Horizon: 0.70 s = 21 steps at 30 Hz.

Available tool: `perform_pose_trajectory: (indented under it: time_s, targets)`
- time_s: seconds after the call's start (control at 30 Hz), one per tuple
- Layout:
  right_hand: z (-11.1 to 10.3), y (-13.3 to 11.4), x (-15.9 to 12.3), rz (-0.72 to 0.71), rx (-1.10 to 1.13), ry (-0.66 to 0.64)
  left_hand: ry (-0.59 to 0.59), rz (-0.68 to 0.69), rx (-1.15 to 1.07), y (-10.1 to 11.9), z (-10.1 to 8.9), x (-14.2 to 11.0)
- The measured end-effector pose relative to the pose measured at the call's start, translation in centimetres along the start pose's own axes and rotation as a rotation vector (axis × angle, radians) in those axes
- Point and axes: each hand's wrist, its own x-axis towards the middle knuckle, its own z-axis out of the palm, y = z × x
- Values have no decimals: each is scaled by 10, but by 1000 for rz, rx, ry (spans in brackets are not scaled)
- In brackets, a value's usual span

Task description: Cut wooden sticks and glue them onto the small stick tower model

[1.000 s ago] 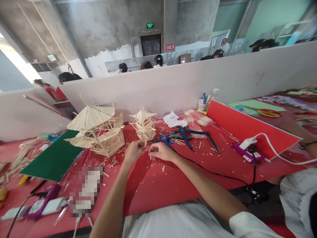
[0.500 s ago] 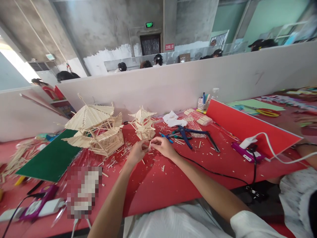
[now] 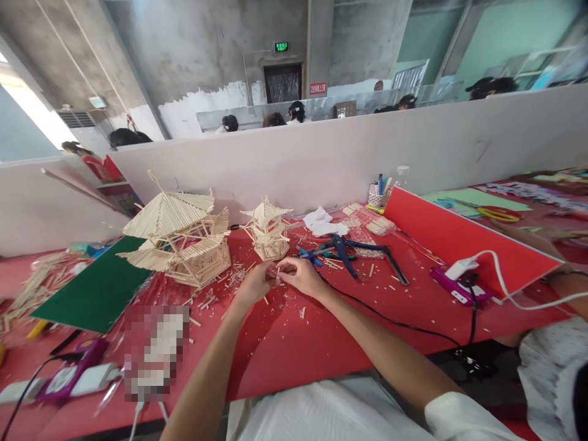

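Note:
Over the red table, my left hand (image 3: 257, 283) and my right hand (image 3: 302, 277) meet fingertip to fingertip. Both are closed in a pinch on a short, pale wooden stick (image 3: 278, 275), mostly hidden by the fingers. Just behind them stands a small pavilion model (image 3: 266, 229) built of thin wooden sticks. To the left is a larger stick pavilion (image 3: 184, 236) with a broad sloping roof. A blue glue gun (image 3: 342, 254) lies right of my hands, beside other tools. Stick offcuts (image 3: 235, 275) are scattered around my left hand.
A green board (image 3: 98, 288) and purple power strip (image 3: 76, 370) lie left. To the right are a tilted red board (image 3: 468, 239), another power strip (image 3: 459, 286) and a black cable (image 3: 381, 314). A pale partition (image 3: 312, 156) closes off the back.
The view has shifted slightly. My hands stay together in almost the same place, with small finger movements around the stick.

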Motion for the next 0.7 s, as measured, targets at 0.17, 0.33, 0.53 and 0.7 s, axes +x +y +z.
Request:
perform_pose_trajectory:
  time_s: [0.17,0.33,0.53,0.7]
  targets:
    - [-1,0,0,4,-15,-7,32,18,150,6,-1,-3]
    - [-4,-2,2,15,-2,7,57,17,73,9,2,-2]
    - [-12,-5,4,9,4,7,101,5,-35,18,5,-3]
    - [-13,-8,4,17,2,-24,107,-16,68,20,3,-4]
